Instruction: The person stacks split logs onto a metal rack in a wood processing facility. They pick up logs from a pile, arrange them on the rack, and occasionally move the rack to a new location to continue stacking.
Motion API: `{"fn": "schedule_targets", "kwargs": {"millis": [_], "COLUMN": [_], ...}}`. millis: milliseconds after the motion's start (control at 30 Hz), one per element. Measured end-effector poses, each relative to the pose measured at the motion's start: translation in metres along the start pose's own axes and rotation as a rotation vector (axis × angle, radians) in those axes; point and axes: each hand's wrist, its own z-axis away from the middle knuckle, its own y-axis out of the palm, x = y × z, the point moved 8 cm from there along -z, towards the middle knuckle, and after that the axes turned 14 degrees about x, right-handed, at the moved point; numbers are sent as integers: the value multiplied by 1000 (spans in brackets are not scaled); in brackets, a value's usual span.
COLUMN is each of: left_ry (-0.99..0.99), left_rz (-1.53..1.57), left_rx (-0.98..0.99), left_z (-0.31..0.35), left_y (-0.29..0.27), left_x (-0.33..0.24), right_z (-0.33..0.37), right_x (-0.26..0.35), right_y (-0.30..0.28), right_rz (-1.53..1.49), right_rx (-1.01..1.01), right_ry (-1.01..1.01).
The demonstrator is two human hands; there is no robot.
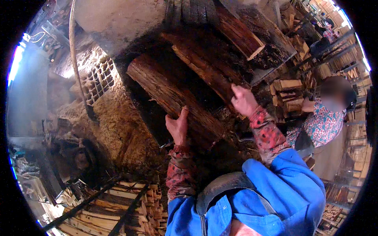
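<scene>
1. Thick brown bark-covered log (173, 93) lies aslant; left hand (177, 126) against its left flank, thumb apart from fingers. Firmness of grip: cannot tell.
2. Slimmer reddish-brown bark-covered log (202, 69) right of the thick log, roughly parallel, dark gap between. Right hand (243, 101) at its near end, fingers partly curled; cannot tell whether closed on it.
3. Reddish-brown log with pale cut end (241, 33) farther right of the thick log.
4. Long, slightly bent wooden pole (73, 47) left of the thick log.

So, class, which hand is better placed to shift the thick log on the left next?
Probably the left hand: it is beside the thick log, its thumb over the bark. The right hand is farther away, by the narrower log.
</scene>
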Motion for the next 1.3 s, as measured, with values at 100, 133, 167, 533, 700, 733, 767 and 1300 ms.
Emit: {"fn": "schedule_targets", "kwargs": {"millis": [100, 133, 167, 533, 700, 733, 767, 1300], "left_ry": [-81, -78, -77, -121, -129, -72, -16, -41], "left_rz": [-31, -30, -28, 62, -17, 10, 34, 11], "left_rx": [28, 44, 53, 77, 29, 38, 35, 27], "left_z": [9, 10, 12, 11, 16, 10, 3, -48], "left_y": [7, 9, 10, 12, 16, 16, 10, 48], "left_x": [-8, -8, -6, 24, -13, -5, 12, -32], "right_z": [16, 24, 28, 64, 48, 46, 39, -30], "right_x": [27, 33, 36, -76, -86, -101, -93, -29], "right_y": [24, 31, 32, 49, 24, 20, 10, 16], "right_rz": [-43, 37, 20, -239, -404, -458, -463, -803], "right_rx": [121, 80, 90, -32, -42, -218, -223, 83], "right_ry": [105, 110, 65, 334, 423, 314, 291, 163]}}
